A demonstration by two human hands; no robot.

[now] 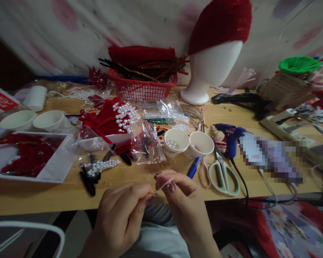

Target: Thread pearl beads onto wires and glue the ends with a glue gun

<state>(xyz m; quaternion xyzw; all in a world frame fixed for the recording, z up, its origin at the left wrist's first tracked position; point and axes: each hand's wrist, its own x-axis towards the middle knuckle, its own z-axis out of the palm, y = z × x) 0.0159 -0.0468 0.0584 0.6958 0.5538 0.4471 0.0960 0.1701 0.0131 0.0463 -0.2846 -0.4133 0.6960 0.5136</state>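
Both hands meet just over the front edge of the table. Between them runs a thin white strand (164, 185), too fine to tell its exact kind. My left hand (125, 211) pinches its lower end between thumb and forefinger, the other fingers curled in. My right hand (187, 202) pinches the upper end with thumb and fingertips. Beyond the hands stand two paper cups, one (174, 151) with white beads and another (199, 154) with small pinkish bits. A blue pen (194, 167) and scissors (224, 175) lie to the right of my right hand.
A blue glue gun (230, 138) stands at right, its cord trailing over the edge. Left are black hair clips (87, 183) and a white box (56, 172). Behind are pearl-tipped red stems (104, 120), a red basket (145, 89) and a white mannequin head (211, 71).
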